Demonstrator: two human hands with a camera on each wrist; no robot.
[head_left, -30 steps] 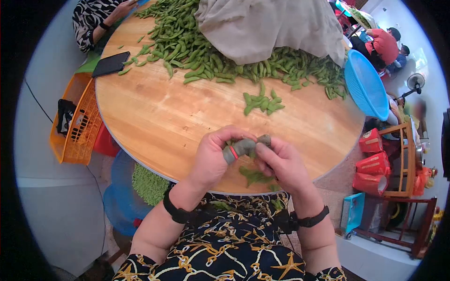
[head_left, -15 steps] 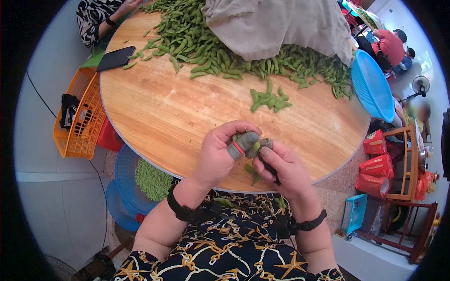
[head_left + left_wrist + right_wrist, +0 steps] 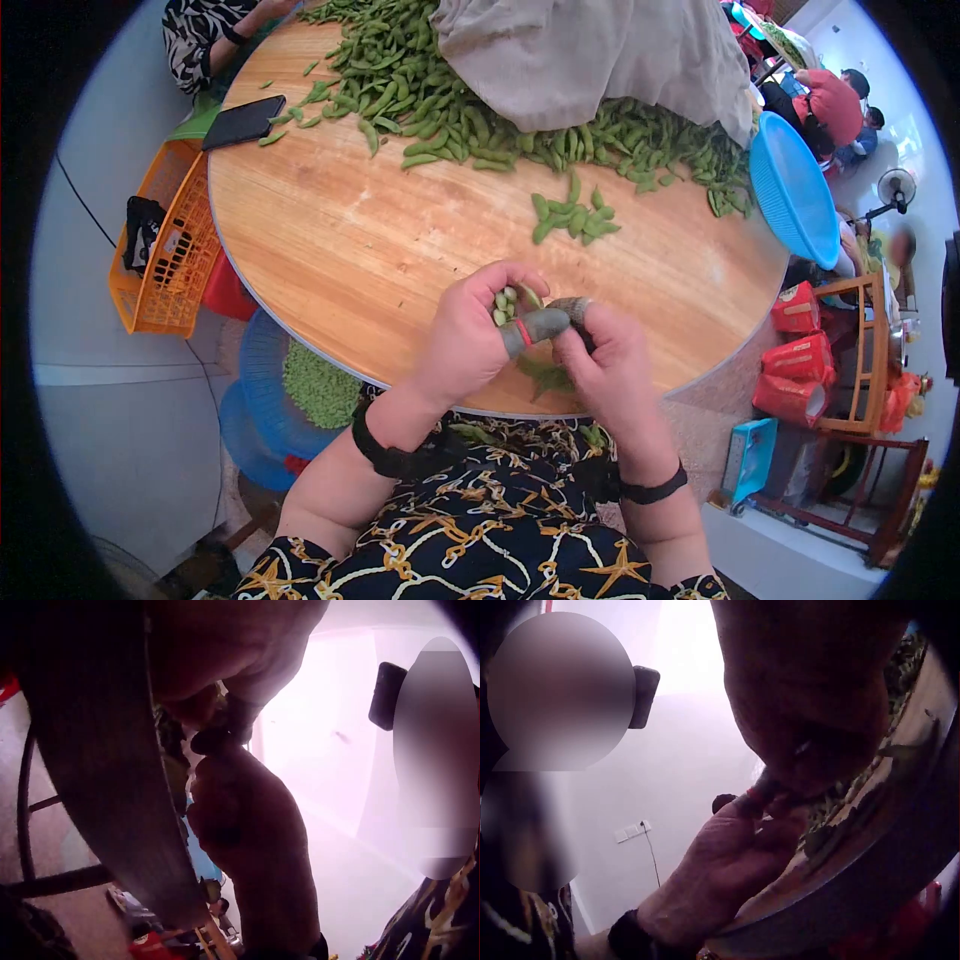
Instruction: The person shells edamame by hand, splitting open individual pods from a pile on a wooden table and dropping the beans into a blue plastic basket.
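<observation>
In the head view the left hand point(image 3: 462, 335) curls around several pale green beans point(image 3: 504, 304) in its palm, a grey cover with a red band on its thumb. A green pod point(image 3: 528, 296) shows at its fingertips. The right hand point(image 3: 612, 360) meets the left thumb, its fingers bent in and a grey cover on one finger; what it pinches is hidden. Below the hands lie loose pods point(image 3: 545, 376). A small group of pods point(image 3: 575, 218) rests farther up the round table point(image 3: 350, 220). Both wrist views are dark, with the hands touching.
A large heap of pods point(image 3: 420, 90) lies partly under a grey cloth point(image 3: 590, 60). A phone point(image 3: 243, 123) is at the left edge, a blue basket point(image 3: 795, 190) at the right. Shelled beans point(image 3: 318, 385) fill a blue basket below left. Other people are in the background.
The left thumb has swung down toward the right fingers, so the beans in the left palm now show. The right hand has turned slightly, and the dark thing under it is mostly hidden.
</observation>
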